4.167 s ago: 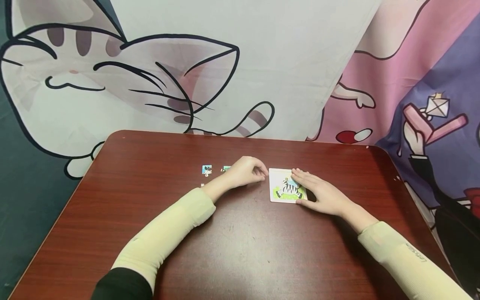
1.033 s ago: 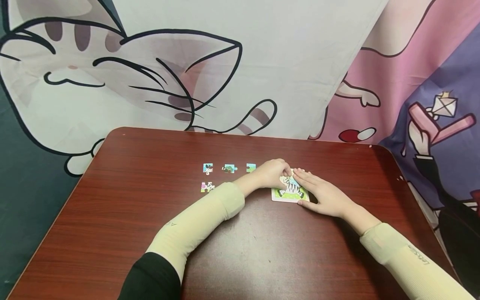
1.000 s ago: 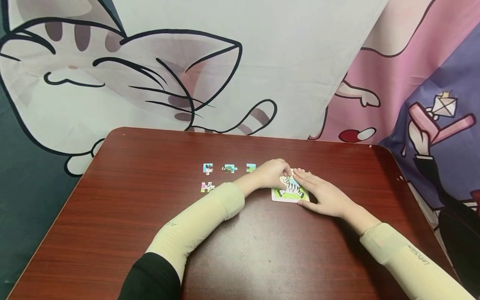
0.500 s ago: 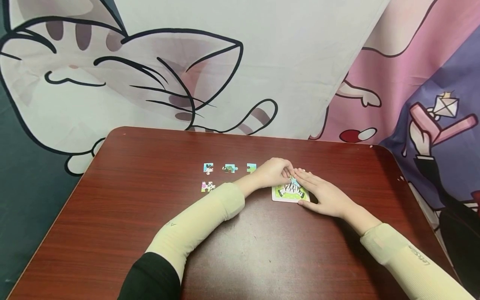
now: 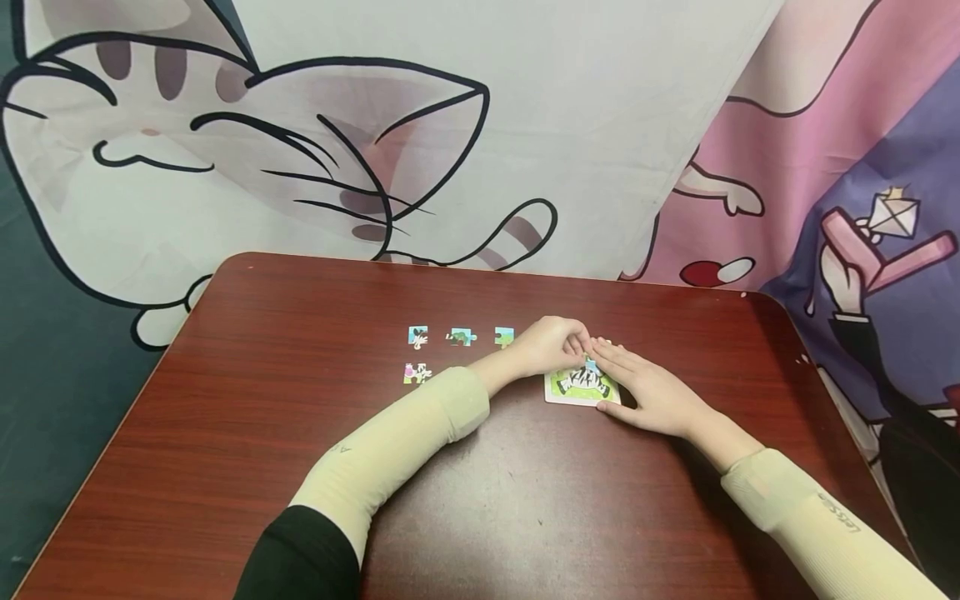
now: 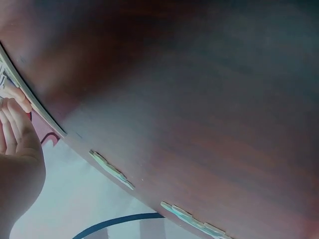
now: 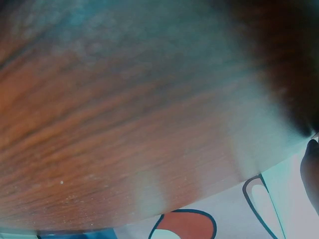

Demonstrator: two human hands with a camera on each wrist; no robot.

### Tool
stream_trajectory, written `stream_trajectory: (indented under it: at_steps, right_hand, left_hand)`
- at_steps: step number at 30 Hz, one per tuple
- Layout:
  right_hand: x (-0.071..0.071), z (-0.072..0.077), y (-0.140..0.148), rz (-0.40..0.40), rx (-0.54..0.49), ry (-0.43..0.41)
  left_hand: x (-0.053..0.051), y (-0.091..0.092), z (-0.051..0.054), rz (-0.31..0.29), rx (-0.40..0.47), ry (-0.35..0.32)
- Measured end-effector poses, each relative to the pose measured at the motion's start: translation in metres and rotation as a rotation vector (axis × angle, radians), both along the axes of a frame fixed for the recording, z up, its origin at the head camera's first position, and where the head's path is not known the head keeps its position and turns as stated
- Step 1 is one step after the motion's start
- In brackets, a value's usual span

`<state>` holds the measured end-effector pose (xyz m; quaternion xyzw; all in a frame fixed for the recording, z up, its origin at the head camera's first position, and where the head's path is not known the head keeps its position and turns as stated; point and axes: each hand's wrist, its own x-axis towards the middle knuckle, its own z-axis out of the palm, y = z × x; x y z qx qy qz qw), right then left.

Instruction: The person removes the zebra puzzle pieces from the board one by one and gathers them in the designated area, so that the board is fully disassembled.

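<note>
A small square zebra jigsaw puzzle [image 5: 583, 385] in a white-edged tray lies on the table in the head view. My left hand [image 5: 551, 343] reaches over its upper left part, fingers bent down at the top of the picture. Its fingertips and whatever is under them are hidden. In the left wrist view, the bent fingers of the left hand [image 6: 20, 144] show at the tray's edge [image 6: 30, 94]. My right hand [image 5: 652, 387] rests on the right side of the tray with its fingers straight, the thumb at the near edge. The right wrist view barely catches the right hand [image 7: 311, 172].
Left of the tray lie loose jigsaw pieces: a blue zebra piece [image 5: 417, 337], a green-blue piece [image 5: 462, 337], a green corner piece [image 5: 504, 336] and a pink-and-white piece [image 5: 416, 373]. The brown table [image 5: 525, 500] meets a cartoon-printed cloth [image 5: 600, 150] at the back.
My left hand moved right from beside the tray to over its upper left. In the last second it shifted slightly further right, covering the zebra's head. My right hand has stayed on the tray.
</note>
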<state>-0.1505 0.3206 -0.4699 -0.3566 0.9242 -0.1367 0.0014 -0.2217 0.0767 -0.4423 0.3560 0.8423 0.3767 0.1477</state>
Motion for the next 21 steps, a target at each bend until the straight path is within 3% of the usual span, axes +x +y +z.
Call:
stream_trajectory:
  at_steps: [11,21]
  right_hand:
    - [0.000,-0.001,0.001,0.013,-0.013,0.031]
    - [0.000,0.000,-0.001,0.004,-0.004,0.007]
  left_hand:
    - [0.002,-0.010,0.009,0.008,0.057,-0.006]
    - [0.002,-0.038,0.018,0.064,0.062,-0.002]
